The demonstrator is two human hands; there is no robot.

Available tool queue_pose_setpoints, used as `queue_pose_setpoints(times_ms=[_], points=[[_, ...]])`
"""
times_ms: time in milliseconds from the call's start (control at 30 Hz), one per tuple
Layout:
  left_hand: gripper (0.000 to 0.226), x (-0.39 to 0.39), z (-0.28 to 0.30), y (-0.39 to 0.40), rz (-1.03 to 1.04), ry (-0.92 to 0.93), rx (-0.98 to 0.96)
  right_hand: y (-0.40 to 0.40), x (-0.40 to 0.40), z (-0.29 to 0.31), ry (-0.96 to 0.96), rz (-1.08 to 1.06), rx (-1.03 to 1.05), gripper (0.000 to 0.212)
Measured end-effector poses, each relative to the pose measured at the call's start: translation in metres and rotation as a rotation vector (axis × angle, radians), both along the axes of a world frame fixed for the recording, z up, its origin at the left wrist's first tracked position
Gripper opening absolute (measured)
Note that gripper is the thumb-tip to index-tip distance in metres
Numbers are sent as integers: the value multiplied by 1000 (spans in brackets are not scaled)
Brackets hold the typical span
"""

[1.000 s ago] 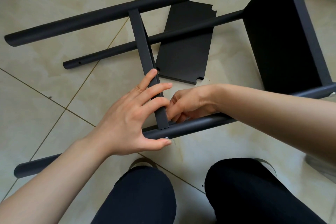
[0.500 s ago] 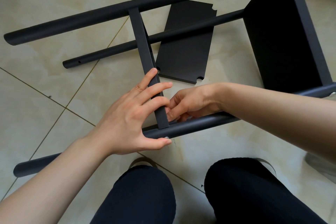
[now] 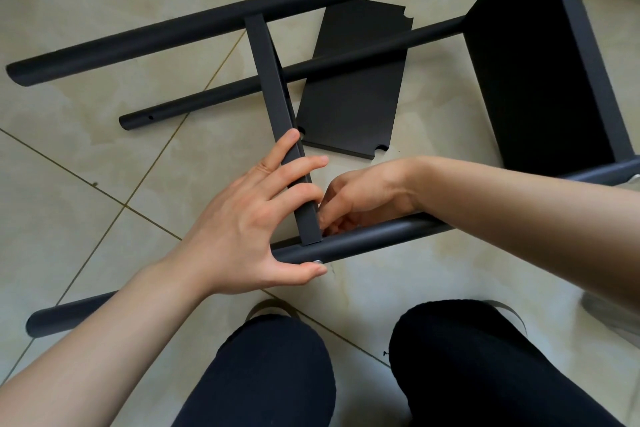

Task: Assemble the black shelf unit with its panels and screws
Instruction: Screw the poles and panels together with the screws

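**Panel edge met near pole at the screw joint**

The black metal shelf frame [image 3: 540, 55] lay on its side on the tiled floor. Its near round dark pole [image 3: 381, 236] ran L-R; the narrow black panel edge [image 3: 273, 97] ran away from the person, butting it. Left hand [image 3: 242, 218], fingers spread, pressed panel & pole; thumb by the small silver screw head [image 3: 317, 261]. Right hand [image 3: 360, 198], curled at the joint — contents hidden.

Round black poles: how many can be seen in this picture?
3. The far pole runs across the top, a thinner pole lies over the loose panel, and the near pole passes under both hands. Others may be hidden.
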State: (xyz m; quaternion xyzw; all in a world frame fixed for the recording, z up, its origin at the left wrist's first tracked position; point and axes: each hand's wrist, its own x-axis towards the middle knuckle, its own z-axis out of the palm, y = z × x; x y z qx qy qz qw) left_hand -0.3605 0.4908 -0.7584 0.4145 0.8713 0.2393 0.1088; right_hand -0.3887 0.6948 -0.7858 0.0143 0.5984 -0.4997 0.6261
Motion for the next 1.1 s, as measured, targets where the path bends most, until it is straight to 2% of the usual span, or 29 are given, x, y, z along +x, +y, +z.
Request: queue_pose_setpoints(times_ms=[133,433,767,833,967,1100], points=[[65,0,0,0,-2,4,5,4,0,-2,-17,-87,-66,21],[66,0,-3,-1,-5,16,5,2,-1,-1,-24,-12,-55,16],[67,0,-6,-3,-9,37,-6,0,2,7,28,-33,-14,19],[67,0,-6,-3,-11,49,-13,0,4,14,103,-15,45,17],[74,1,0,-3,-9,65,-96,7,12,27,502,207,334,23],[88,7,15,-1,40,11,-249,18,24,48,661,220,400,29]])
